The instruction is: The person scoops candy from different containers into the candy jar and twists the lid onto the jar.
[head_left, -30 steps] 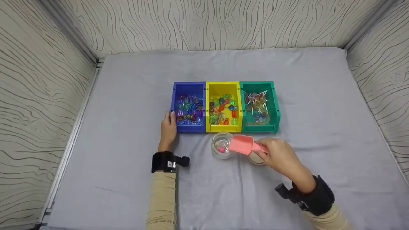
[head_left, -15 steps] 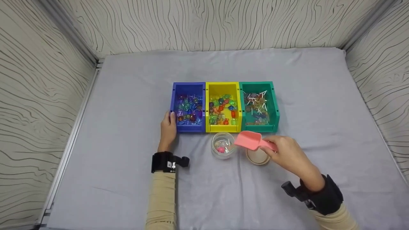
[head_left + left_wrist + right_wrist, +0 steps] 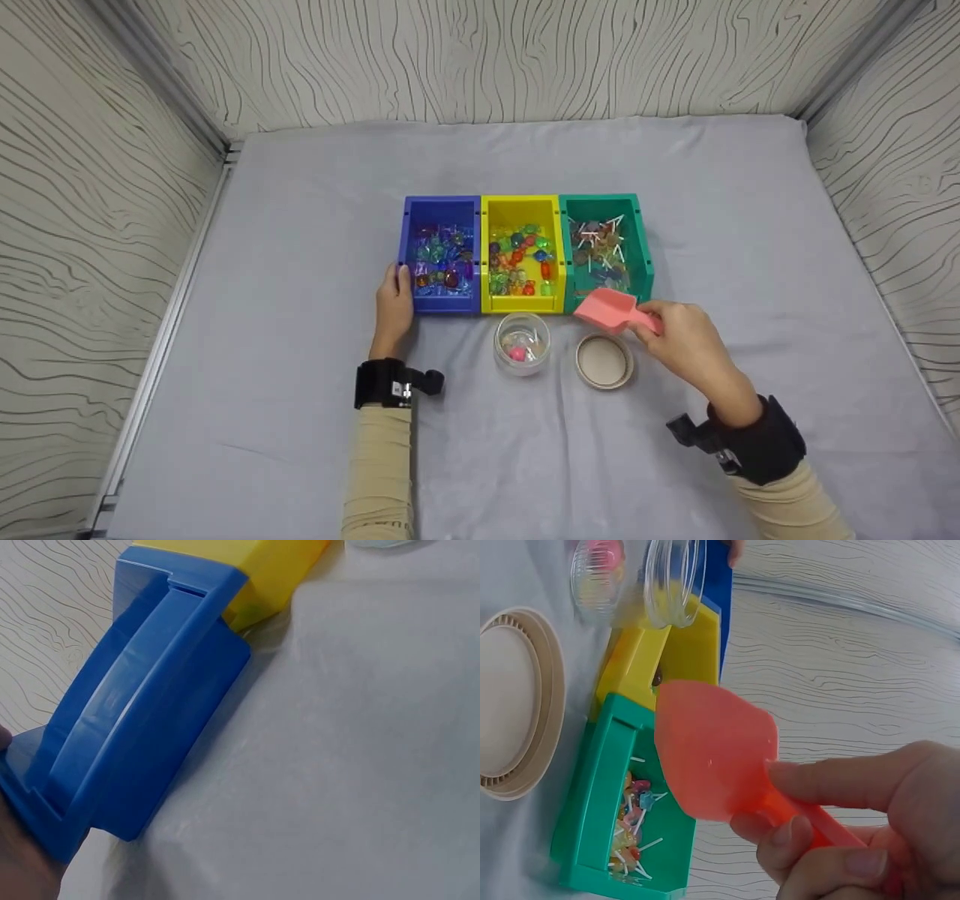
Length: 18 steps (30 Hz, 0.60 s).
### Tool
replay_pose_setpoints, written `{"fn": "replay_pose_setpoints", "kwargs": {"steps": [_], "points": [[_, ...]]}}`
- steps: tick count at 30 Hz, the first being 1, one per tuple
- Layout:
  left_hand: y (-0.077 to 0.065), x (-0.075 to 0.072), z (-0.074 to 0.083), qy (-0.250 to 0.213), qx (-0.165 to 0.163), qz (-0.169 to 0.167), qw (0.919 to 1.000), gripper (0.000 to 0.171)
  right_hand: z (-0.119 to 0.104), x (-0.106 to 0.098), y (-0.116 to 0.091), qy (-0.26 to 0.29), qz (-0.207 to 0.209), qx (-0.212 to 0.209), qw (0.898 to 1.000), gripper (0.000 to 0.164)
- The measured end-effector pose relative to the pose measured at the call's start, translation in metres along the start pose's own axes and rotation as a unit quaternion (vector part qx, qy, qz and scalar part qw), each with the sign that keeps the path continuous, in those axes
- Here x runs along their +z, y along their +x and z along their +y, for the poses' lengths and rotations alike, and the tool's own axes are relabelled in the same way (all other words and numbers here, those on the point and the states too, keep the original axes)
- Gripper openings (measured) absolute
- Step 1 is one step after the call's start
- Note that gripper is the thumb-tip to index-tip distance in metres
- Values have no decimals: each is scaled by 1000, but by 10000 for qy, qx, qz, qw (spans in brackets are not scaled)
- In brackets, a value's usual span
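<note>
My right hand (image 3: 686, 341) grips a pink scoop (image 3: 607, 310) by its handle, its blade above the front edge of the green bin (image 3: 645, 255). No candy shows in the blade in the right wrist view. That bin holds lollipops (image 3: 634, 829) with white sticks. My left hand (image 3: 394, 311) holds the left wall of the blue bin (image 3: 165, 705), thumb at the rim. A glass jar (image 3: 523, 345) stands without its lid in front of the yellow bin (image 3: 521, 304); a pink piece and some pale pieces lie inside.
A round beige lid (image 3: 604, 361) lies just right of the jar, its inside facing up. All three bins stand side by side on a grey cloth (image 3: 300, 262). Wrapped candies fill part of the blue and yellow ones. Patterned panels (image 3: 465, 60) enclose the table.
My right hand has carried the scoop away from the jar, rightward and forward to the green bin, uncovering the lid. The left hand keeps its place on the blue bin.
</note>
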<state>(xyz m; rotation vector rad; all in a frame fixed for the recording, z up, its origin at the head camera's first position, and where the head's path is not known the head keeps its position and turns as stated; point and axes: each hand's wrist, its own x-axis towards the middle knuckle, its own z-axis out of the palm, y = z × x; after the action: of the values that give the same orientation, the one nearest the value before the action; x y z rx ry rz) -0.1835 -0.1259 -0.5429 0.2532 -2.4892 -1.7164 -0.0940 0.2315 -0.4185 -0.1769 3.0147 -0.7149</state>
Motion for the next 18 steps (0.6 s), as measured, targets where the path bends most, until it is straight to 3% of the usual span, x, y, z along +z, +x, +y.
{"fn": "replay_pose_setpoints", "kwargs": {"steps": [9, 18], "points": [[0, 0, -1, 48, 98, 58, 9999, 41, 6, -3, 19, -144, 205, 162, 9996, 26], [-1, 1, 0, 42, 184, 149, 9997, 39, 7, -4, 43, -271, -293, 459, 9981, 30]]}}
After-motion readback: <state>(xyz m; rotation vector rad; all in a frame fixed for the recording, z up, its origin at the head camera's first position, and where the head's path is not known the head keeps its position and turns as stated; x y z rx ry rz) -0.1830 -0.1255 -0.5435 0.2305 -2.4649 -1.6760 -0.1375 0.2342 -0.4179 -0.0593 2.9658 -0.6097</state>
